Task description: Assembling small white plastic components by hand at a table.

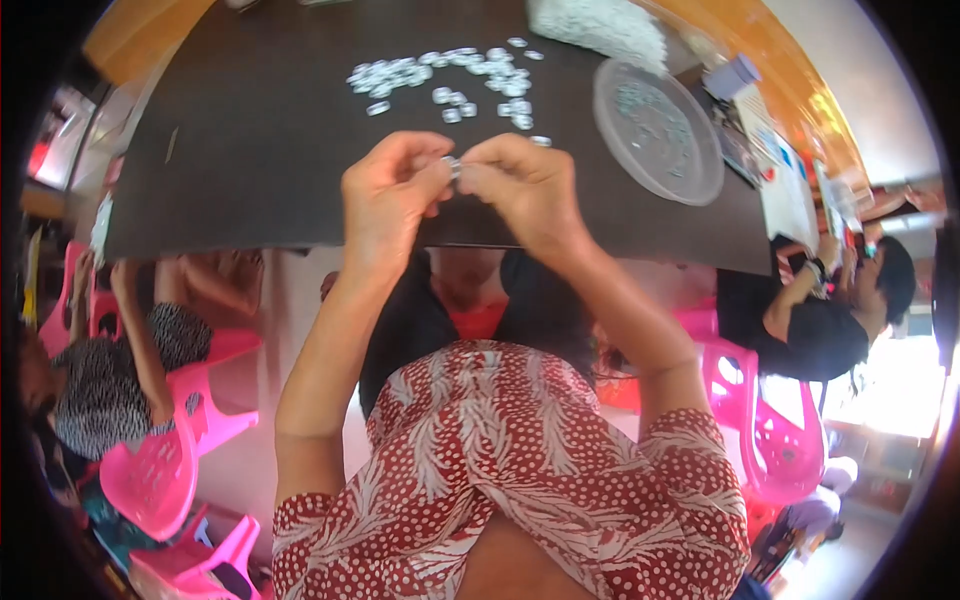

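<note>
My left hand (400, 180) and my right hand (525, 180) meet over the near part of the dark table. Between their fingertips is a small whitish piece (455, 168), pinched from both sides. Its exact kind is too small to make out. Beyond my hands lies a loose spread of similar small white pieces (400, 73), some touching, a few apart. To the right of my right hand stands a round translucent tub (707, 170) holding many tiny greenish bits.
A clear bag of white pieces (600, 28) lies at the far right, near a greyish-purple container (733, 76). People sit on both sides, the right one in black (800, 325). Pink plastic chairs (165, 470) stand around the dark table (250, 180).
</note>
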A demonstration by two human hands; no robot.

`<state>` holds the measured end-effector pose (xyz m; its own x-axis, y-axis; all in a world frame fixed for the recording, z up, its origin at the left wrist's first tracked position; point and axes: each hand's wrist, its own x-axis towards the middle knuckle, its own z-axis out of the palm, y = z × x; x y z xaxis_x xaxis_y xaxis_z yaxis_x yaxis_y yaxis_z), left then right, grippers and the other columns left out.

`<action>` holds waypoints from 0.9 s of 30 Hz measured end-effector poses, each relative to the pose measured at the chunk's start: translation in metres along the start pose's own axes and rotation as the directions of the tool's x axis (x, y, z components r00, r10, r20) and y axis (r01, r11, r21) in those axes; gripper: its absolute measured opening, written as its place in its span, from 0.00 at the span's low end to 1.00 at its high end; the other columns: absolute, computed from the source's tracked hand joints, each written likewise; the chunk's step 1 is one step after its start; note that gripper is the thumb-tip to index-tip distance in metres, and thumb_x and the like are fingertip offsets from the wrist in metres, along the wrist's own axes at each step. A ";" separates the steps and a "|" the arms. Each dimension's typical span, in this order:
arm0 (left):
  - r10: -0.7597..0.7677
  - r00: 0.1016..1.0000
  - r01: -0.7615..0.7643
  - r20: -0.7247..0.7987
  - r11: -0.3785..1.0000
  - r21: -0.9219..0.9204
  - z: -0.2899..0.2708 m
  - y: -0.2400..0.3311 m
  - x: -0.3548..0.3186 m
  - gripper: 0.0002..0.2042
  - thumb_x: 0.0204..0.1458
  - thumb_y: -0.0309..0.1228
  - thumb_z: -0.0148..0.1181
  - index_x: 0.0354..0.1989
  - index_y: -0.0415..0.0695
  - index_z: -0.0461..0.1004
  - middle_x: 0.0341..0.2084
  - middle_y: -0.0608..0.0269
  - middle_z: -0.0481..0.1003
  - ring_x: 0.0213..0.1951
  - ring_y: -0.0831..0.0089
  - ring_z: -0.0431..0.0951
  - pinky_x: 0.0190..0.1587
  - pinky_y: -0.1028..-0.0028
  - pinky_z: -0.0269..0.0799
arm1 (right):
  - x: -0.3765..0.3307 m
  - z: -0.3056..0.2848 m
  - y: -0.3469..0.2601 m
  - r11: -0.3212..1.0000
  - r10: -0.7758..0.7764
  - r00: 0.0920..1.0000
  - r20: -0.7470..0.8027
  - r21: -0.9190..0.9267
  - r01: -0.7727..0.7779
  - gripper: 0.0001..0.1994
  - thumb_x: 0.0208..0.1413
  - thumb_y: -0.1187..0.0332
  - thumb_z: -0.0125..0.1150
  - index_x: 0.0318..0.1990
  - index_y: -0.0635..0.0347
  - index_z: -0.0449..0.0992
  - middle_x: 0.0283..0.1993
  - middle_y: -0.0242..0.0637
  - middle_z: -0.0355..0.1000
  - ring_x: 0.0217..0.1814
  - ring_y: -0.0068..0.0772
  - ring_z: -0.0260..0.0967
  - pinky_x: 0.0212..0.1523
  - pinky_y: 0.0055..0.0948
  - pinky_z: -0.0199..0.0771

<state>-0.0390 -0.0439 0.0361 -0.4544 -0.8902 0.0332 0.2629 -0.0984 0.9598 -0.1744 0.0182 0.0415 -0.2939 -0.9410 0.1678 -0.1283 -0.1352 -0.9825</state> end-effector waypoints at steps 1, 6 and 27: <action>-0.024 1.000 0.024 -0.004 0.999 -0.036 0.000 -0.005 -0.001 0.06 0.48 0.21 0.58 0.36 0.37 0.74 0.23 0.68 0.73 0.24 0.84 0.71 0.22 0.86 0.62 | -0.002 0.005 0.001 1.000 -0.023 0.999 -0.027 -0.020 0.022 0.03 0.49 0.76 0.59 0.28 0.66 0.74 0.25 0.31 0.73 0.27 0.16 0.65 0.27 0.19 0.65; -0.027 0.999 0.030 0.028 0.993 -0.111 0.006 -0.014 -0.008 0.04 0.50 0.21 0.56 0.34 0.37 0.73 0.22 0.68 0.72 0.23 0.83 0.70 0.23 0.85 0.62 | -0.010 0.003 0.014 0.744 -0.497 0.867 0.036 -0.498 0.446 0.01 0.43 0.77 0.56 0.25 0.61 0.72 0.25 0.37 0.70 0.29 0.41 0.67 0.30 0.35 0.68; -0.044 0.998 0.045 0.037 0.998 -0.039 0.001 -0.032 -0.010 0.06 0.53 0.26 0.56 0.36 0.37 0.74 0.23 0.64 0.74 0.21 0.82 0.70 0.21 0.84 0.63 | 0.013 -0.125 0.028 0.316 -0.348 0.936 0.060 -0.932 0.177 0.08 0.49 0.66 0.58 0.27 0.61 0.75 0.26 0.43 0.69 0.33 0.46 0.67 0.33 0.39 0.66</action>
<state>-0.0443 -0.0315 0.0054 -0.4964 -0.8681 0.0013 0.2754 -0.1560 0.9486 -0.3008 0.0410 0.0260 -0.1734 -0.8519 0.4941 -0.9755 0.0795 -0.2054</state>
